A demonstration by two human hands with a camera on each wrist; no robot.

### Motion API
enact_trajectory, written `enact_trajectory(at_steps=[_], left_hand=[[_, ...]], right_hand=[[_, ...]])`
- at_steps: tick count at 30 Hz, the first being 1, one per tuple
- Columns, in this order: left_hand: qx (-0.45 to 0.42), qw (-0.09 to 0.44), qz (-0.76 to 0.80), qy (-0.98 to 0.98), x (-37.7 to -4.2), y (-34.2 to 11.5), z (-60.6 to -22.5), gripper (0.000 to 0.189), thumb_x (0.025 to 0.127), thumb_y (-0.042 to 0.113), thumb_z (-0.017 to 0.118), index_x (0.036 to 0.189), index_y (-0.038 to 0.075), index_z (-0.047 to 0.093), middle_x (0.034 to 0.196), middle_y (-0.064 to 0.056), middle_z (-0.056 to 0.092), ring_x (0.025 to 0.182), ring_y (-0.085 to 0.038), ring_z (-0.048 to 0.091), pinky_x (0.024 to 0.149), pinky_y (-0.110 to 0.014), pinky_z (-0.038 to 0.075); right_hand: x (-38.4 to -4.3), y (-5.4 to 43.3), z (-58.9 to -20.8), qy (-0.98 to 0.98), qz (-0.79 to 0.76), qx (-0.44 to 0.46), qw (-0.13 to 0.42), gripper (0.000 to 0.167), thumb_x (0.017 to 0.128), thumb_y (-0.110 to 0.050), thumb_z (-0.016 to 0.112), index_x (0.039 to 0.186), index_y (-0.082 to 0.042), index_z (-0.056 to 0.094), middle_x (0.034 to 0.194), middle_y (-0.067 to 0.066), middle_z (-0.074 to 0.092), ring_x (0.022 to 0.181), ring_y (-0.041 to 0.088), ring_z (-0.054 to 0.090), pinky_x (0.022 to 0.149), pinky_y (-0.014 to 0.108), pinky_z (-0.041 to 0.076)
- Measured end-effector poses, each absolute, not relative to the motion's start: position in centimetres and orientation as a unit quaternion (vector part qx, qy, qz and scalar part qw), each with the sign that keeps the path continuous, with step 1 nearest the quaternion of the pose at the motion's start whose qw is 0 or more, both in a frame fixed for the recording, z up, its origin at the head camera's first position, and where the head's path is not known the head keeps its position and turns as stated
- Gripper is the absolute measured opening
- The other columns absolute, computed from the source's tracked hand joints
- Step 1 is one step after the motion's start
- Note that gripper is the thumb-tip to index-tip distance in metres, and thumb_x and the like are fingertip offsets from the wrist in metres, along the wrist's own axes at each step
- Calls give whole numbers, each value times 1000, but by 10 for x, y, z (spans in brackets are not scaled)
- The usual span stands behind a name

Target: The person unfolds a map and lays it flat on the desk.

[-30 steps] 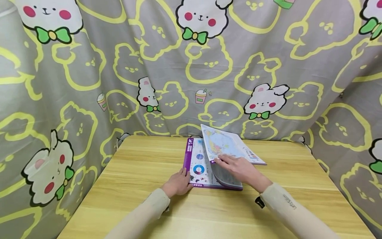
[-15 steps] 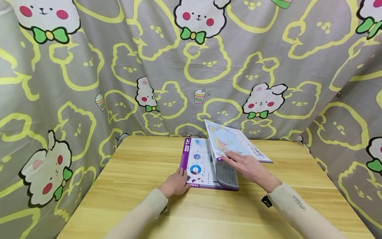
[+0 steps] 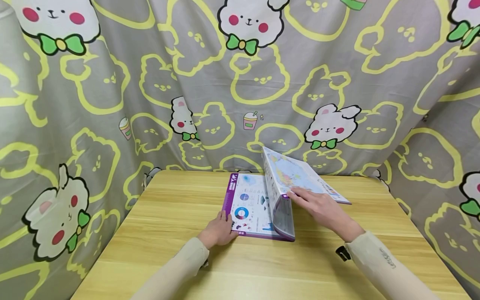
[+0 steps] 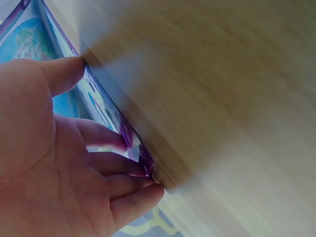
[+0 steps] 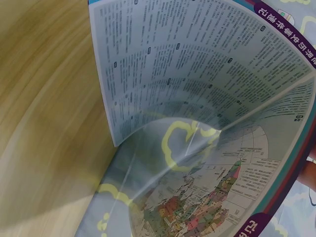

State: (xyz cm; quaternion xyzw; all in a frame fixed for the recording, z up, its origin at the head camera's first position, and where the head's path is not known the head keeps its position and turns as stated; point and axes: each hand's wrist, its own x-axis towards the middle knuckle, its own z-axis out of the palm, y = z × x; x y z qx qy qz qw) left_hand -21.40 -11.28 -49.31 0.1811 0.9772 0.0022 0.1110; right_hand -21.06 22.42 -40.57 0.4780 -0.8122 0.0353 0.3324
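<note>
A folded map (image 3: 245,204) with purple borders lies on the wooden table, its printed charts and small pictures facing up. My left hand (image 3: 218,230) rests at its near left corner; in the left wrist view the thumb and fingertips touch the map's edge. Its right part is lifted and bent over, showing a world map panel (image 3: 290,173) that slants up at the back. At that panel's near left corner, my right hand (image 3: 318,208) grips the edge. The right wrist view looks between curved panels (image 5: 163,59) full of text; little of the right hand's fingers (image 5: 310,174) shows there.
The table (image 3: 168,200) has a light wood grain and reaches back to a grey curtain (image 3: 210,91) with yellow outlines and white rabbits. The curtain hangs close behind the lifted panel and along both sides.
My right hand has moved right, drawing the world map panel along and raising its far corner. More of the charts beneath shows. My left hand and the flat part have slid slightly left.
</note>
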Motion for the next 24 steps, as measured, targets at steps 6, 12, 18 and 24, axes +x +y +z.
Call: enact_trajectory(at_steps=[6,12,18,24], left_hand=[[172,110,18,979,-214,-117,-496,75,94,48,50,140,-9,36,145,-31,30,135,-42,27,105,-49,34],[166,115,26,979,-215,-122,-494,75,94,48,51,140,-9,36,145,-32,29,135,-42,27,105,-50,33],[162,121,26,979,-214,-127,-493,75,94,48,51,141,-8,35,147,-30,27,136,-41,26,106,-49,32],[161,119,35,979,-212,-133,-492,74,94,47,51,140,-9,36,146,-31,28,136,-42,26,106,-50,32]], right_hand=[[-208,229,-403,-811,41,474,339,51,105,-20,14,128,-6,57,122,15,61,97,31,64,61,40,55],[-206,233,-402,-809,44,472,348,50,106,-21,17,127,-5,58,121,15,61,97,32,64,64,42,55],[-206,235,-402,-801,43,475,361,48,106,-21,19,125,-4,59,120,15,62,97,31,64,65,43,55],[-205,238,-401,-800,46,471,368,47,106,-22,20,124,-4,59,119,15,62,96,31,65,64,44,55]])
